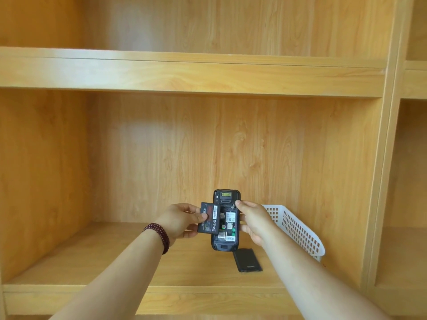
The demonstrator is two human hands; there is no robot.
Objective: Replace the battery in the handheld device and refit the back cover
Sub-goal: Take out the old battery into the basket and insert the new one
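Left hand [179, 219] pinches a battery [209, 218] upright, just left of the open device [226, 221] gripped by the right hand [253, 219], long axes parallel.

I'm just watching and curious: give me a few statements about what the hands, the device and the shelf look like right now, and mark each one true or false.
1. The left hand holds the battery beside the handheld device. True.
2. The back cover is already fitted on the device. False: the compartment is open, and the cover lies on the wooden shelf below it.
3. The right hand grips the device by its side. True.
4. A white basket sits left of the hands. False: it is on the right, behind the right arm.
5. A beaded bracelet is on the right wrist. False: it is on the left wrist.
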